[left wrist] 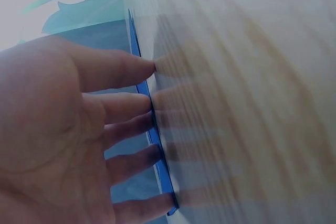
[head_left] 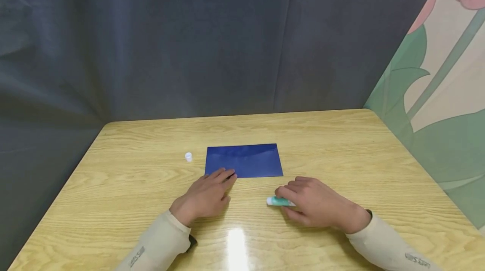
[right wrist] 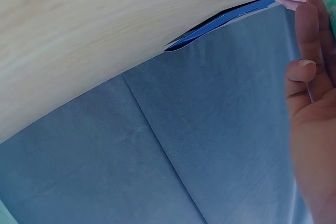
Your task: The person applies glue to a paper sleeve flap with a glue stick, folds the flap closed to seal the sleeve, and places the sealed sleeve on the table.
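A dark blue envelope [head_left: 251,161] lies flat on the wooden table, its long side running left to right. My left hand [head_left: 204,195] rests its fingertips on the envelope's near left corner. In the left wrist view those fingers [left wrist: 128,100] are fairly straight and spread along the blue edge [left wrist: 167,179]. To the right and nearer, my right hand [head_left: 316,203] grips a green glue stick [head_left: 279,201], white end pointing left, just above or at the table. The right wrist view shows only part of the glue stick [right wrist: 330,11], at the frame's edge.
A small white cap [head_left: 188,157] stands on the table [head_left: 132,187] left of the envelope. Behind the table hangs a dark grey curtain [head_left: 212,43]. A flower-painted wall [head_left: 447,86] rises along the right side.
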Demonstrator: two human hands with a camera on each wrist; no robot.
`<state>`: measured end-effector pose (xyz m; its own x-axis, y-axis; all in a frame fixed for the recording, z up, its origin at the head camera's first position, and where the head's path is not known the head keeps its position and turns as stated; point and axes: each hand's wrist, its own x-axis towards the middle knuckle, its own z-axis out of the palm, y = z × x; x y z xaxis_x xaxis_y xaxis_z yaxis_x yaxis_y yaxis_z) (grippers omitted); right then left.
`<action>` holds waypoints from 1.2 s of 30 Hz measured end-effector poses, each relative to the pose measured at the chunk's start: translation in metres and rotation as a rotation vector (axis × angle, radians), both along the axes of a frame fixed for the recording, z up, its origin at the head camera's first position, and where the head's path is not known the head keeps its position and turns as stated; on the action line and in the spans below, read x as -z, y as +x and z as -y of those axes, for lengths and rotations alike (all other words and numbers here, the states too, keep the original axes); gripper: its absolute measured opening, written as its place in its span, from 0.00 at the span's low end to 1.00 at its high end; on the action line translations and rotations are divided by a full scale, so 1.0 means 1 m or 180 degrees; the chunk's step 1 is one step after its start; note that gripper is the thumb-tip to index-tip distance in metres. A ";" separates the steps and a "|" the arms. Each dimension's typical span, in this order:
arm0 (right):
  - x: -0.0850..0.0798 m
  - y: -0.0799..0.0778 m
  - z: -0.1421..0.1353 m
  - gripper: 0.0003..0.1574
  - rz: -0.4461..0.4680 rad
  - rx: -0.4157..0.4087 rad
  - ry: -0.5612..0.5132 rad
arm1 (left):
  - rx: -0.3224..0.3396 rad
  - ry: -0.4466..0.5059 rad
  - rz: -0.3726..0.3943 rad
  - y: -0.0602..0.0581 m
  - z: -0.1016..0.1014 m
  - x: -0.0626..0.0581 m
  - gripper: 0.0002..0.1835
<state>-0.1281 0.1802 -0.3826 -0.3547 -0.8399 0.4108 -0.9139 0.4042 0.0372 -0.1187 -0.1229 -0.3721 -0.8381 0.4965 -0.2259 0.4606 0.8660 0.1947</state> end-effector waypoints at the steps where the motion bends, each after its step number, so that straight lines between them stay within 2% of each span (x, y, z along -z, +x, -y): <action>1: 0.000 0.000 0.000 0.16 0.0009 0.0010 0.0001 | 0.0001 -0.0011 -0.0020 -0.001 0.000 0.001 0.29; 9: 0.000 0.002 0.002 0.15 0.0227 0.0053 -0.0021 | -0.0052 0.0027 0.0033 -0.003 0.000 0.004 0.30; 13: 0.001 0.004 0.008 0.16 0.0285 -0.0021 -0.0095 | -0.0066 0.0084 0.0046 -0.003 0.000 0.005 0.30; 17: 0.003 0.005 0.016 0.16 0.0232 -0.0064 -0.0151 | -0.0030 0.0133 -0.0098 -0.002 0.000 0.005 0.30; 20: 0.004 0.004 0.021 0.15 0.0163 -0.0043 -0.0170 | 0.0021 0.0229 -0.0312 0.002 -0.002 0.004 0.28; 23: 0.003 0.002 0.026 0.15 0.0138 -0.0041 -0.0218 | 0.0089 0.0453 -0.0510 0.008 -0.007 0.003 0.28; 25: 0.002 0.001 0.030 0.15 0.0138 -0.0037 -0.0254 | 0.0104 0.0676 -0.0545 0.011 -0.012 0.002 0.29; 29: 0.000 -0.003 0.037 0.16 0.0195 -0.0052 -0.0379 | 0.0048 0.1225 -0.0408 0.016 -0.021 0.000 0.29; 33: -0.003 -0.004 0.041 0.15 0.0238 -0.0077 -0.0478 | -0.0037 0.1719 -0.0307 0.017 -0.027 -0.002 0.20; 36: -0.005 -0.004 0.043 0.14 0.0223 -0.0080 -0.0507 | -0.0117 0.1972 -0.0298 0.018 -0.027 -0.003 0.13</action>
